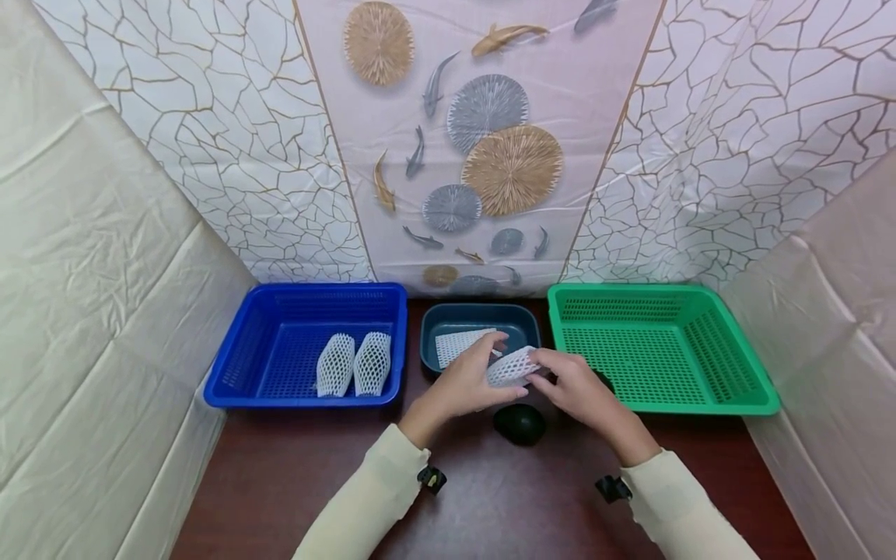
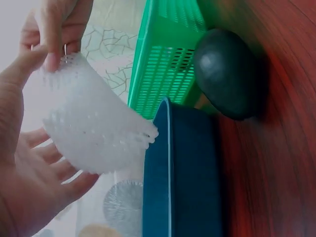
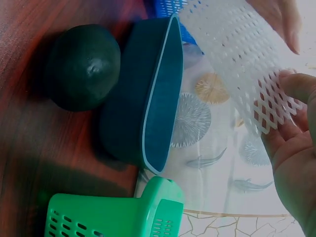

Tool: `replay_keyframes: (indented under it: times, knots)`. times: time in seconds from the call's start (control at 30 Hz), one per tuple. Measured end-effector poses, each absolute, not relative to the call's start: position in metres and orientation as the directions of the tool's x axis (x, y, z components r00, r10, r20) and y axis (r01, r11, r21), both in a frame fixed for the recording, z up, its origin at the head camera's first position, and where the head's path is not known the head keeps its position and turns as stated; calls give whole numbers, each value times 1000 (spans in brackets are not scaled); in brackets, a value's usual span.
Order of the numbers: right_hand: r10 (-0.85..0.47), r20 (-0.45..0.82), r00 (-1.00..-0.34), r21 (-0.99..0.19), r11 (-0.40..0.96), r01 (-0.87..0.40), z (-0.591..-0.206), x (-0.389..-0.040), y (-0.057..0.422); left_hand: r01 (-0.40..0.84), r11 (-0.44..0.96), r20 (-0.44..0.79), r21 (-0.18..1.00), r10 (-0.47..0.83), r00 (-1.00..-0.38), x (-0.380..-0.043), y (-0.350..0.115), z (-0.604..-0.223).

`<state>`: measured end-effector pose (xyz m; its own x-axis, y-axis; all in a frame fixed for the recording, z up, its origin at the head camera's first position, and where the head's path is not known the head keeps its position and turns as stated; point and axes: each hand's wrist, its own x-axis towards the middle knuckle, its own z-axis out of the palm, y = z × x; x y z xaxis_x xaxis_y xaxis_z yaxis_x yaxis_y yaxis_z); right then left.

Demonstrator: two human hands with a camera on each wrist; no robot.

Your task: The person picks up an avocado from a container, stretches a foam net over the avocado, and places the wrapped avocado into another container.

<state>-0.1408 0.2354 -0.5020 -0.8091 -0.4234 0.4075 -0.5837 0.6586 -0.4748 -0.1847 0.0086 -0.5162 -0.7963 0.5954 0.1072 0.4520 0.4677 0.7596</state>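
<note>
A white foam fruit net [image 1: 512,367] hangs over the front of the small dark teal tray [image 1: 430,311]. My right hand [image 1: 577,389] pinches one end of the net between thumb and fingers. Around its other end, my left hand [image 1: 465,381] has its fingers spread, with the palm facing the net. Below the hands, a dark green avocado [image 1: 519,424] lies on the table. Another avocado [image 2: 227,74] shows near the green basket in the left wrist view; in the head view my right hand mostly hides it. More white netting [image 1: 455,344] lies flat in the tray.
At the left stands a blue basket [image 1: 234,342] with two bulging white foam nets [image 1: 336,365] inside; their contents are hard to make out. A green basket [image 1: 742,350] stands at the right. Behind is a patterned cloth wall, and pale padded panels flank the dark red table [image 1: 490,505].
</note>
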Motion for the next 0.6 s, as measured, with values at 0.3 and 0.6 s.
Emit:
replay_keyframes:
  times: [0.3,0.6]
  knots:
    - [-437,414,-799,-500,624,-600,-498,-138,235,250,341,-75,906,712,-699,-199,10,-529]
    - [-394,443,-805,-483,651,-585,-502,-135,237,264,290,-3,920,677,-736,-199,10,-536]
